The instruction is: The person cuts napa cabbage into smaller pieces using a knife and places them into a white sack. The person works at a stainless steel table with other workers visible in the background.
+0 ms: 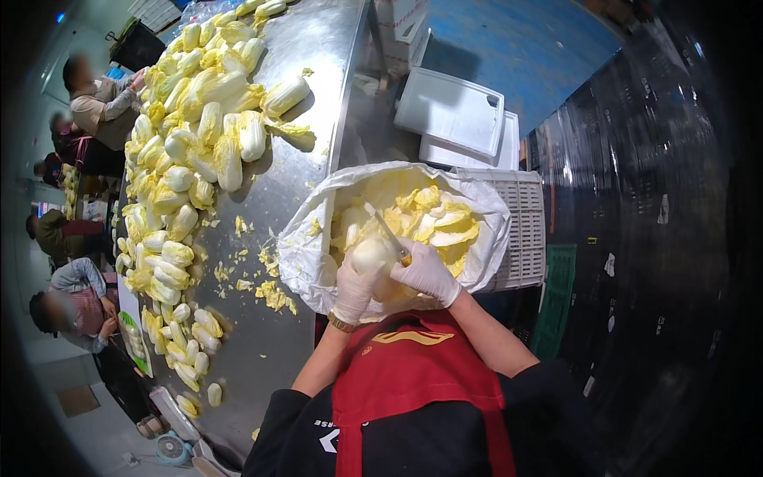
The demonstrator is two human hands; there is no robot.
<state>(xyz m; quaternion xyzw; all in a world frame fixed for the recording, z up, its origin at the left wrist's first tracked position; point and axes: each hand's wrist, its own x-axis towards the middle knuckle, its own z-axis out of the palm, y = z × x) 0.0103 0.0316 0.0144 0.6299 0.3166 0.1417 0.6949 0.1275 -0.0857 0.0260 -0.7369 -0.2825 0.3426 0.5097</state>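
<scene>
Both my hands wear thin whitish gloves and are held over a white plastic liner bag (304, 238) filled with loose yellow cabbage leaves (447, 223). My left hand (356, 289) grips a napa cabbage (374, 255), its pale rounded base facing up. In my right hand (428, 271) is a knife (388, 231), its blade pointing up and to the left beside the cabbage; a bit of its yellowish handle shows between my fingers. A large pile of napa cabbages (208, 89) lies on the steel table (250, 352) to the left, with leaf scraps (274, 296) scattered near the bag.
White foam box lids (450, 110) lie beyond a white slatted plastic crate (518, 220) on the right. A green crate (554, 298) and a dark film-wrapped stack (626, 238) stand further right. Several co-workers are across the table, one (86, 304) beside a tray of cabbages (134, 340).
</scene>
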